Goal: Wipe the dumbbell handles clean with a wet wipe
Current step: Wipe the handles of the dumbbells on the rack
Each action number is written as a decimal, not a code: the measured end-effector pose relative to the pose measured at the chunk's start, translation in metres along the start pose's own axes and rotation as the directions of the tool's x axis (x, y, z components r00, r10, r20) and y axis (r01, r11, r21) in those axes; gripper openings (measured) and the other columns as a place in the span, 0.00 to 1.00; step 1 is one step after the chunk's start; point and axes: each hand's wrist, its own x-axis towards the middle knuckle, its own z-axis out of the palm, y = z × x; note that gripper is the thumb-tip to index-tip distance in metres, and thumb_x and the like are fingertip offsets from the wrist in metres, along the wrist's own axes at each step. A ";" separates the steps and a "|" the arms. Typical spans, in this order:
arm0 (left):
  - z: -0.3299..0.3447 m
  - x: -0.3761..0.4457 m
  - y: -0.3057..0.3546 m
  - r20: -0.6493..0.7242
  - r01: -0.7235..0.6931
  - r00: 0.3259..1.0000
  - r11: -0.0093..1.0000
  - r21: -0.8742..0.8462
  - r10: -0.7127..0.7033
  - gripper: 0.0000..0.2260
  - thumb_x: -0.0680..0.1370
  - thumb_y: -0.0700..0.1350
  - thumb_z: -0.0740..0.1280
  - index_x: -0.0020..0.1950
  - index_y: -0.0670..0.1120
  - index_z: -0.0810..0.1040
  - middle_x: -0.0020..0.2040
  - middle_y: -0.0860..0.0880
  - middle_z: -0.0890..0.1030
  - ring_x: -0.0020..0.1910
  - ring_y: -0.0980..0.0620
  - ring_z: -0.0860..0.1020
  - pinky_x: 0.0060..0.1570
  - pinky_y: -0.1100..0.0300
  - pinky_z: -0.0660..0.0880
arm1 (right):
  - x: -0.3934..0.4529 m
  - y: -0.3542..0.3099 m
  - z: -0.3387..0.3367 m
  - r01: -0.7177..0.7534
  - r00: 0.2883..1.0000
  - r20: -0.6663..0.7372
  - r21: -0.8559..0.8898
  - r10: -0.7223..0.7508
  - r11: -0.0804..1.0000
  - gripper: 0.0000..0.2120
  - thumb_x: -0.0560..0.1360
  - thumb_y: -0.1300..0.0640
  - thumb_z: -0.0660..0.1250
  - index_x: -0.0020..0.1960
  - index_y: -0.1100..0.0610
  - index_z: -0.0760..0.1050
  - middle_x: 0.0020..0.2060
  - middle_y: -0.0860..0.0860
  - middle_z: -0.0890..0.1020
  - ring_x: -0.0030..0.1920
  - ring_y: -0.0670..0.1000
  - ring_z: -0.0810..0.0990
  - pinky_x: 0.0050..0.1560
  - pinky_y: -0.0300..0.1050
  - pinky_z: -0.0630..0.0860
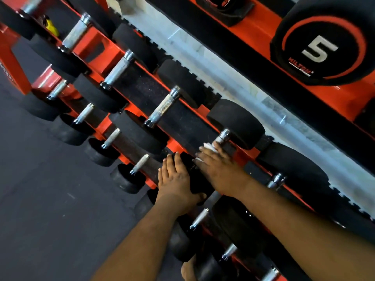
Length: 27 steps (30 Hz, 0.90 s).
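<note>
Rows of black dumbbells with knurled steel handles lie on a red rack (pixel 95 41). My right hand (pixel 219 169) is wrapped around the handle of one upper-row dumbbell (pixel 237 122), pressing a white wet wipe (pixel 209 147) against it. Only the handle's top end (pixel 224 135) shows above my fingers. My left hand (pixel 176 179) rests flat on that dumbbell's near black head (pixel 199 179), fingers curled over its edge. Other bare handles (pixel 164 107) run up the rack to the left.
A black medicine ball (pixel 322 41) marked 5 sits on a red shelf at the upper right. A white strip of floor (pixel 233 82) runs behind the rack. Dark rubber floor (pixel 40 199) fills the lower left. Smaller dumbbells (pixel 140 163) line the lower row.
</note>
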 end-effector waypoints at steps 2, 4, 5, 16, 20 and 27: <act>0.000 0.001 0.000 0.007 0.001 1.000 1.000 0.008 -0.001 0.63 0.68 0.61 0.78 0.81 0.43 0.33 0.82 0.41 0.37 0.82 0.44 0.37 0.80 0.47 0.39 | 0.020 0.012 -0.011 -0.009 1.000 0.016 0.000 0.009 1.000 0.20 0.79 0.49 0.54 0.54 0.55 0.82 0.49 0.54 0.83 0.58 0.57 0.80 0.74 0.63 0.63; 0.000 0.000 0.001 0.004 0.002 1.000 1.000 0.004 -0.002 0.63 0.68 0.60 0.78 0.81 0.43 0.33 0.82 0.42 0.38 0.82 0.44 0.37 0.80 0.47 0.39 | 0.039 0.018 -0.021 -0.046 0.995 0.092 -0.031 0.049 0.998 0.23 0.78 0.47 0.51 0.45 0.56 0.82 0.40 0.54 0.81 0.48 0.58 0.81 0.73 0.63 0.66; 0.000 0.000 0.001 0.000 0.001 1.000 1.000 0.000 -0.001 0.63 0.68 0.60 0.78 0.81 0.43 0.33 0.82 0.42 0.38 0.82 0.44 0.37 0.80 0.47 0.39 | 0.043 0.017 -0.020 -0.024 0.992 0.126 -0.041 0.029 0.999 0.23 0.78 0.47 0.50 0.46 0.56 0.82 0.41 0.55 0.81 0.48 0.58 0.81 0.74 0.62 0.64; 0.001 -0.001 0.000 -0.001 -0.009 1.000 1.000 0.001 0.009 0.62 0.69 0.61 0.78 0.81 0.43 0.32 0.82 0.41 0.37 0.81 0.44 0.36 0.80 0.47 0.38 | -0.006 0.021 0.011 -0.149 0.989 -0.019 -0.197 0.148 0.969 0.32 0.78 0.52 0.66 0.78 0.62 0.62 0.76 0.61 0.65 0.79 0.63 0.57 0.76 0.67 0.54; 0.000 -0.001 0.002 0.004 0.005 1.000 1.000 0.000 -0.005 0.63 0.68 0.61 0.78 0.81 0.43 0.33 0.82 0.42 0.37 0.82 0.44 0.37 0.80 0.47 0.39 | -0.006 0.016 0.011 0.012 1.000 0.008 -0.170 -0.010 0.985 0.25 0.78 0.60 0.61 0.75 0.57 0.68 0.73 0.55 0.71 0.77 0.58 0.64 0.74 0.70 0.60; 0.000 -0.001 0.002 0.001 -0.001 1.000 1.000 0.003 0.001 0.63 0.67 0.61 0.78 0.81 0.43 0.34 0.82 0.42 0.38 0.82 0.43 0.38 0.80 0.46 0.40 | -0.039 -0.009 0.008 -0.045 0.991 -0.107 0.336 0.085 0.941 0.24 0.75 0.64 0.58 0.69 0.59 0.76 0.69 0.54 0.77 0.72 0.53 0.73 0.73 0.48 0.68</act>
